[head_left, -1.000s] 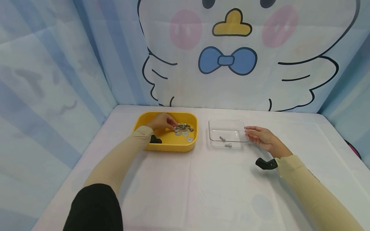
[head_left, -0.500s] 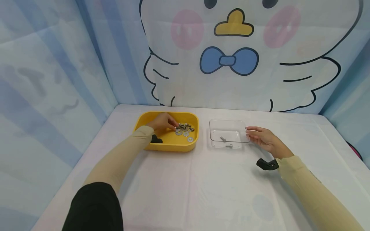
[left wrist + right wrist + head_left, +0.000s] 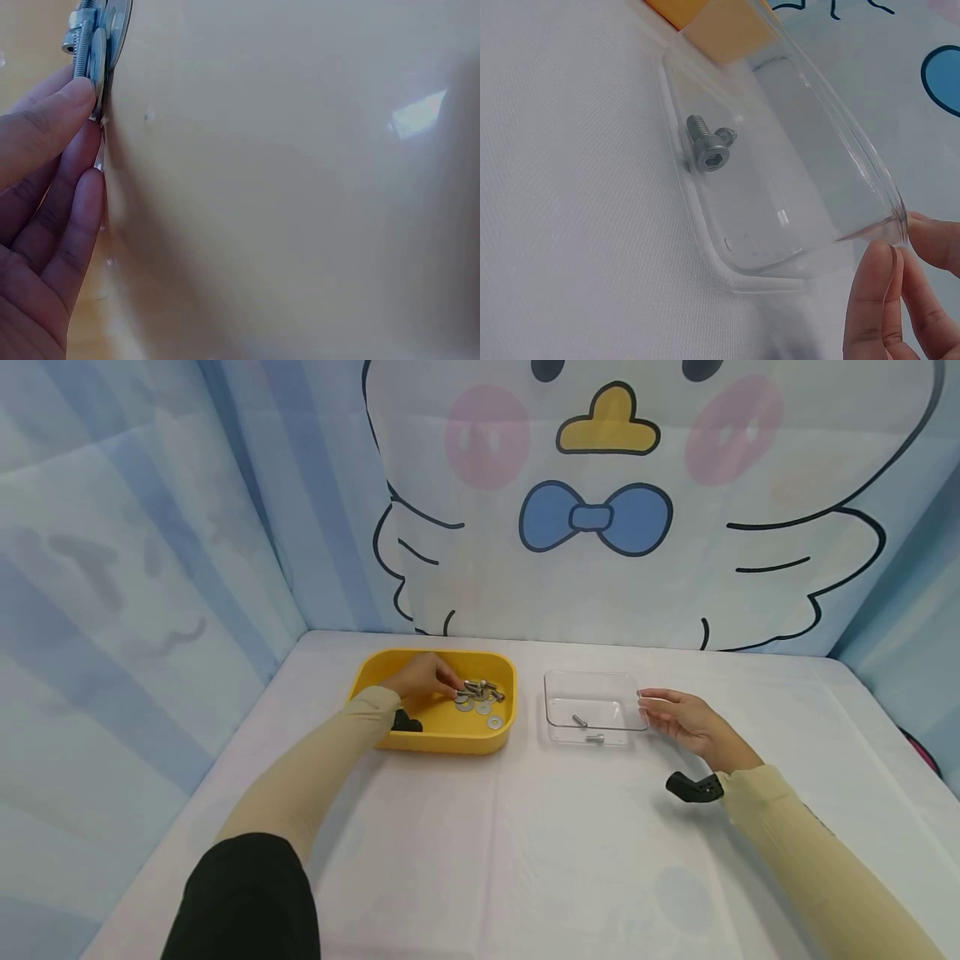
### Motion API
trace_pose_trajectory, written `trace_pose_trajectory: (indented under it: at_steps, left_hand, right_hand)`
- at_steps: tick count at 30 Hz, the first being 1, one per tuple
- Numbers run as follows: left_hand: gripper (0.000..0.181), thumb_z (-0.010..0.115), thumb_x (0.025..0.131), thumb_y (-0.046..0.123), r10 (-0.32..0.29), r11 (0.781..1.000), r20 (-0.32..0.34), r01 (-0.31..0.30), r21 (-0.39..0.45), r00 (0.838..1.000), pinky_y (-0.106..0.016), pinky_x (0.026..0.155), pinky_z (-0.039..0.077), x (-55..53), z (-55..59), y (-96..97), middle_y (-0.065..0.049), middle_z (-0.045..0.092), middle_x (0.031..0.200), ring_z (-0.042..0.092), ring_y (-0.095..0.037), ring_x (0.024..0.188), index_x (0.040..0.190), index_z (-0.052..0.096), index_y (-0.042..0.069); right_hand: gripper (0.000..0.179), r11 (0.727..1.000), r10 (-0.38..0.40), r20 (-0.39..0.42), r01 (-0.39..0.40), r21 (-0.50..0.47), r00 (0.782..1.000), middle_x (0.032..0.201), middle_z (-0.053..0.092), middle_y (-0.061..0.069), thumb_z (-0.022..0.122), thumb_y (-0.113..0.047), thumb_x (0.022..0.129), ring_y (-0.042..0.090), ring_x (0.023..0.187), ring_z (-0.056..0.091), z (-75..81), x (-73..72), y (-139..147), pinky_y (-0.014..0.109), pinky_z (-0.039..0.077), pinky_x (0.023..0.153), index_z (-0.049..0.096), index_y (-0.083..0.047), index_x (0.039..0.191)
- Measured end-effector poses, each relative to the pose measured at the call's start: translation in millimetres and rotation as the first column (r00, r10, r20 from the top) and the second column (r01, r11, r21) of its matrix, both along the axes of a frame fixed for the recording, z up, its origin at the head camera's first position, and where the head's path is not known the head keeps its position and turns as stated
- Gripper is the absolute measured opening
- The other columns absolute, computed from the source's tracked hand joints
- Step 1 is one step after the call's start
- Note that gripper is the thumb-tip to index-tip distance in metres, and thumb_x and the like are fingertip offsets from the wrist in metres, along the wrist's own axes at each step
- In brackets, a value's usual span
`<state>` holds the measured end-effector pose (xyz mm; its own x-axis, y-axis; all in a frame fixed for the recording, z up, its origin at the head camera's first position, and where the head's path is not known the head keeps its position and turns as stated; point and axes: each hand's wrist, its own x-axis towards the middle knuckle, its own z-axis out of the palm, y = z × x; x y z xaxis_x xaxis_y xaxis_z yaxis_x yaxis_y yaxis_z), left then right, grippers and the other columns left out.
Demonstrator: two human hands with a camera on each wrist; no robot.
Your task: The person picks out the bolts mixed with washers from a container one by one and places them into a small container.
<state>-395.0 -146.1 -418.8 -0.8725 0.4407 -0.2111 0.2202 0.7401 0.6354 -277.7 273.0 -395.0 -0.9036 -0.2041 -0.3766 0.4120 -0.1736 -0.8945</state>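
Observation:
My left hand point(image 3: 423, 677) reaches into the yellow tray point(image 3: 442, 744), where socket-head bolts point(image 3: 483, 687) lie heaped with flat washers point(image 3: 483, 708). In the left wrist view, its thumb and fingers pinch the threaded end of a bolt point(image 3: 84, 46), with washers point(image 3: 99, 64) right beside it. My right hand point(image 3: 686, 722) grips the right end wall of a clear plastic box point(image 3: 558, 710), thumb on one side and fingers on the other, as the right wrist view shows. Two bolts lie in the box, one being a socket-head bolt point(image 3: 709, 146) seen close up.
Both containers stand on a table with a white cloth point(image 3: 480, 860), the yellow tray left of the clear box. One loose washer point(image 3: 495, 722) lies near the tray's front right corner. A printed curtain point(image 3: 592, 593) hangs behind the table, and more curtain hangs on both sides.

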Motion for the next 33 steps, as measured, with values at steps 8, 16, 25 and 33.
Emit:
trace_pose_trajectory:
  at_steps: [8, 16, 25, 33]
  left_hand:
    - [0.016, 0.070, 0.083, 0.015, -0.008, 1.000, 0.003, 0.008, -0.008, 1.000, -0.027, 0.087, 0.047, -0.1, 0.3, 0.4, -0.004, 0.072, 0.107, 0.057, -0.017, 0.095, 0.098, 0.075, 0.013]
    - [0.015, 0.069, 0.085, 0.015, -0.021, 1.000, 0.000, 0.021, 0.009, 1.000, -0.025, 0.084, 0.045, 0.8, 0.5, -0.4, -0.006, 0.071, 0.108, 0.057, -0.016, 0.094, 0.099, 0.074, 0.011]
    - [0.021, 0.065, 0.089, 0.020, -0.022, 0.998, 0.019, 0.021, 0.066, 1.000, -0.022, 0.075, 0.042, 1.4, -3.2, -3.1, -0.006, 0.072, 0.107, 0.055, -0.015, 0.088, 0.105, 0.072, 0.009]
    - [0.023, 0.064, 0.089, 0.020, -0.020, 0.993, 0.032, 0.016, 0.114, 0.999, -0.021, 0.071, 0.043, 1.2, -1.3, -2.9, -0.007, 0.072, 0.104, 0.056, -0.013, 0.083, 0.107, 0.072, 0.008]
  right_hand:
    - [0.016, 1.000, -0.005, 0.005, 0.005, -0.003, 1.000, 0.088, 0.067, -0.009, 0.054, -0.004, 0.093, 0.003, 0.081, 0.062, -0.4, -0.9, -0.5, 0.016, 0.052, 0.074, 0.060, -0.018, 0.094]
    - [0.017, 1.000, 0.004, 0.000, -0.004, -0.027, 1.000, 0.089, 0.067, -0.008, 0.055, -0.004, 0.093, 0.003, 0.081, 0.063, 0.0, -0.9, -0.6, 0.016, 0.053, 0.074, 0.063, -0.018, 0.091]
    - [0.018, 1.000, -0.007, 0.010, 0.007, -0.023, 1.000, 0.087, 0.067, -0.007, 0.055, -0.004, 0.093, 0.003, 0.080, 0.063, -0.1, -0.6, -0.1, 0.016, 0.053, 0.073, 0.064, -0.019, 0.089]
    - [0.021, 0.999, -0.005, 0.015, 0.005, -0.040, 1.000, 0.088, 0.067, -0.008, 0.052, -0.004, 0.094, 0.003, 0.082, 0.061, -0.4, 0.4, 1.5, 0.016, 0.052, 0.075, 0.065, -0.019, 0.089]
